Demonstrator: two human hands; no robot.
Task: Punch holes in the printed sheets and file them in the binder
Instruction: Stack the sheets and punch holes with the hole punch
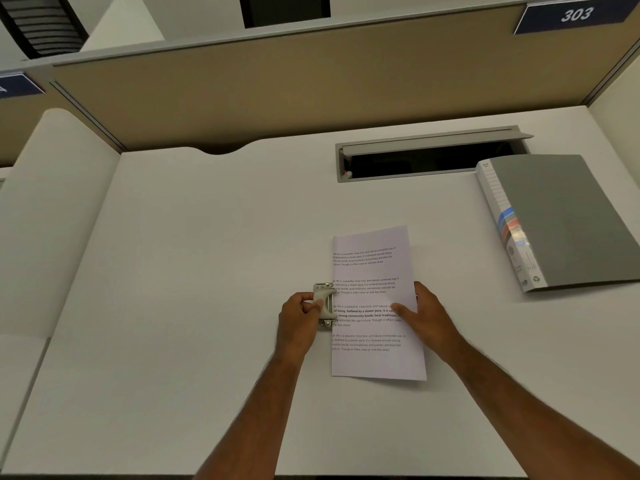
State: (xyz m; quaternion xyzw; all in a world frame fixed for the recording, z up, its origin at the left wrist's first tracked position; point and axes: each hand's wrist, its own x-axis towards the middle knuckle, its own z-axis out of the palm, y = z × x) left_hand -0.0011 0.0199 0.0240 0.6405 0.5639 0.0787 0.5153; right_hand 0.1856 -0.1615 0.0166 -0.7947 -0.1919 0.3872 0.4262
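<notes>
Paper first in our head view: the printed sheets [375, 306] lay flat on the white desk [173, 271], just right of centre. Our left hand [299, 317] curled around the hole punch [325, 304], which sat at the stack's nine o'clock edge, touching it. Our right hand [427, 311] gripped the sheets' three o'clock edge, thumb pressed on the print. At two o'clock from the sheets, well apart, the grey binder [561, 220] lay closed, below the open cable tray [429, 157].
</notes>
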